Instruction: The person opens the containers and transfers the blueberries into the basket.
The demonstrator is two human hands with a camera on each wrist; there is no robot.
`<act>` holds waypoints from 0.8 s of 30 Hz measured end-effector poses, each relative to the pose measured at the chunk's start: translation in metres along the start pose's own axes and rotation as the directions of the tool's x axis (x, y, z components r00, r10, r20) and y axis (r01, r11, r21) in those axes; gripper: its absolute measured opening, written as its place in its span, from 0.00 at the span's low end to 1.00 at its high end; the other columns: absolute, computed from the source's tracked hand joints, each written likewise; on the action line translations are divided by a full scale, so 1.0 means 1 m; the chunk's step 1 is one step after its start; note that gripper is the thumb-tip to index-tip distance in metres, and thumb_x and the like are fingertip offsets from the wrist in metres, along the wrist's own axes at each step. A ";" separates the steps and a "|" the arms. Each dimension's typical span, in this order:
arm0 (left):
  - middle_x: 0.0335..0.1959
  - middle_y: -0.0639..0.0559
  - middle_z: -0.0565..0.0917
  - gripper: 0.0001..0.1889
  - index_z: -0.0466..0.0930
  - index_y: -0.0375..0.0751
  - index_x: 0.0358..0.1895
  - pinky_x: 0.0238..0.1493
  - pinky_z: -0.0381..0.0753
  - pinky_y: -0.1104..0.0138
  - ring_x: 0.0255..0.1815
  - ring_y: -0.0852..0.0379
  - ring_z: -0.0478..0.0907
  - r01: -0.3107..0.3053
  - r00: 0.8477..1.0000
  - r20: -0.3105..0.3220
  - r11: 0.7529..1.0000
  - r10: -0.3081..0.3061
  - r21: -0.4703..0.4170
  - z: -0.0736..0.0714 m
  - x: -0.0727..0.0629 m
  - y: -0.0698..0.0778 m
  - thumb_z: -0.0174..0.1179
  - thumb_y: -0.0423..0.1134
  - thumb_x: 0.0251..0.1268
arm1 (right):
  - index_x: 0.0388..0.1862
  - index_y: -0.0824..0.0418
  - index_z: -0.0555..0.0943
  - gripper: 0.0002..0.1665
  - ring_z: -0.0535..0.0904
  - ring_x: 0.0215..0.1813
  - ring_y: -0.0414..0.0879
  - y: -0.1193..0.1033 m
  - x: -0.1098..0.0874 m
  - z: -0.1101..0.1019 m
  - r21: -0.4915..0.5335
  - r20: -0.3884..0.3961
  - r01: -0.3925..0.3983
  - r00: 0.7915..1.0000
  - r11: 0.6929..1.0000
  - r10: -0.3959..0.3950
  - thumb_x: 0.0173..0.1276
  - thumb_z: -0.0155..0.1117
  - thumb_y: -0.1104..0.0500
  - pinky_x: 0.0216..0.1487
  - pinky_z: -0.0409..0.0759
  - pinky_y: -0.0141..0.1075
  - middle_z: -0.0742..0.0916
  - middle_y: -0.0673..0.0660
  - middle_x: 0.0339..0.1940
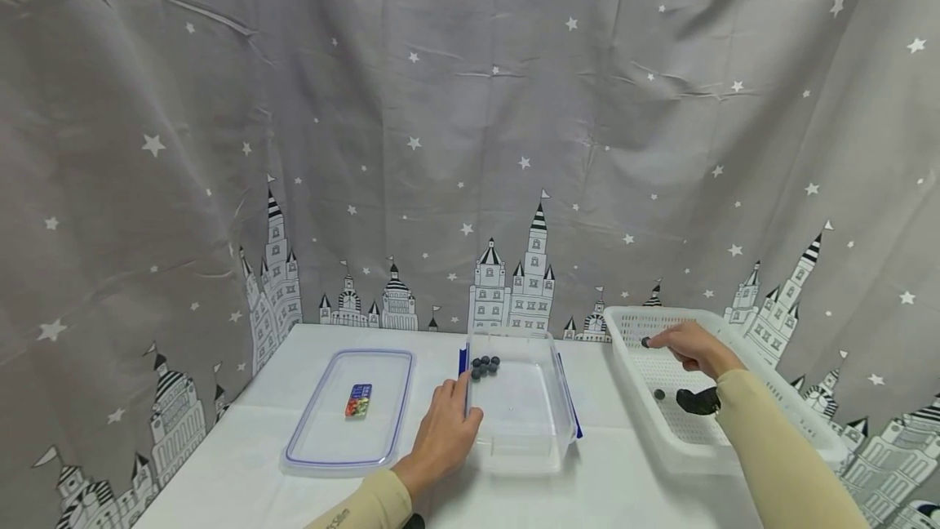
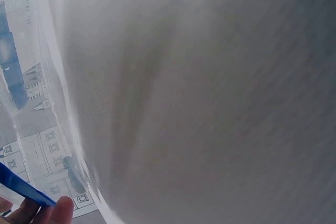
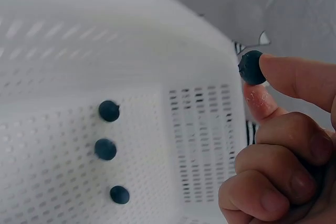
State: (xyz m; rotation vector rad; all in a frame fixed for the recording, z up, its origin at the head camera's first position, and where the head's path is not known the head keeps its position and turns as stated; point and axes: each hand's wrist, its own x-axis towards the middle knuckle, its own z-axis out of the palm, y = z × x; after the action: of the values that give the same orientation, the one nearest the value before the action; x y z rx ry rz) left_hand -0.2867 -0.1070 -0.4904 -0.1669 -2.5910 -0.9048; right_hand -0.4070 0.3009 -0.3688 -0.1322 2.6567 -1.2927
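Note:
My right hand (image 1: 693, 347) is over the far part of a white perforated basket (image 1: 624, 382). Between its thumb and index finger it pinches a blueberry (image 3: 252, 67); the other fingers are curled in. On the basket floor lie three more blueberries (image 3: 105, 149), seen in the right wrist view. My left hand (image 1: 444, 431) holds the left wall of a clear plastic container (image 1: 525, 406), its fingertips by a blue side latch (image 2: 23, 186). Several blueberries (image 1: 485, 366) sit grouped in that container's far left part. The left wrist view is mostly filled by a blurred pale surface.
A clear lid with a blue seal (image 1: 334, 447) lies on the white table (image 1: 250, 472) to the left, bearing a colourful label (image 1: 358, 401). Behind the table hangs a grey curtain (image 1: 441, 104) with stars and castles. The container's right latch (image 1: 569, 398) hangs outward.

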 end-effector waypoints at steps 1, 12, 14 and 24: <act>0.55 0.43 0.75 0.34 0.64 0.34 0.74 0.56 0.77 0.52 0.54 0.50 0.72 -0.001 1.000 0.000 1.000 0.001 0.000 0.000 0.000 0.000 0.51 0.44 0.66 | 0.61 0.77 0.77 0.30 0.56 0.15 0.37 0.003 0.000 0.000 -0.001 -0.002 -0.010 1.000 1.000 0.010 0.67 0.64 0.57 0.21 0.62 0.32 0.63 0.44 0.09; 0.55 0.43 0.75 0.34 0.63 0.33 0.75 0.58 0.76 0.52 0.55 0.50 0.72 -0.004 1.000 0.020 1.000 0.004 0.000 -0.002 0.000 0.000 0.50 0.44 0.67 | 0.16 0.52 0.72 0.19 0.55 0.16 0.38 0.027 0.002 0.003 -0.002 -0.012 -0.098 0.995 0.995 0.098 0.66 0.65 0.56 0.21 0.61 0.31 0.62 0.44 0.10; 0.56 0.42 0.75 0.34 0.63 0.33 0.75 0.58 0.76 0.51 0.56 0.50 0.72 0.000 1.000 0.022 1.000 0.000 -0.003 -0.003 0.000 0.000 0.50 0.44 0.67 | 0.15 0.52 0.71 0.20 0.54 0.16 0.38 0.030 0.003 0.003 -0.016 -0.012 -0.112 0.994 0.994 0.112 0.66 0.65 0.56 0.21 0.60 0.31 0.62 0.44 0.10; 0.56 0.41 0.75 0.34 0.63 0.34 0.75 0.59 0.76 0.51 0.57 0.48 0.72 0.008 0.999 0.035 1.000 -0.007 -0.003 -0.005 -0.002 0.004 0.50 0.44 0.67 | 0.11 0.49 0.63 0.27 0.55 0.16 0.37 0.039 0.001 0.003 -0.059 0.001 -0.154 0.988 0.986 0.154 0.66 0.65 0.56 0.20 0.61 0.30 0.62 0.44 0.10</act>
State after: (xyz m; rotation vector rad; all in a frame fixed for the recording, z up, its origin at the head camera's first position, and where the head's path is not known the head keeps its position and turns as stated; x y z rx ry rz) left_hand -0.2823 -0.1068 -0.4850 -0.1757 -2.6240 -0.9170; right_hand -0.4070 0.3225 -0.4015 0.0608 2.6417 -1.1648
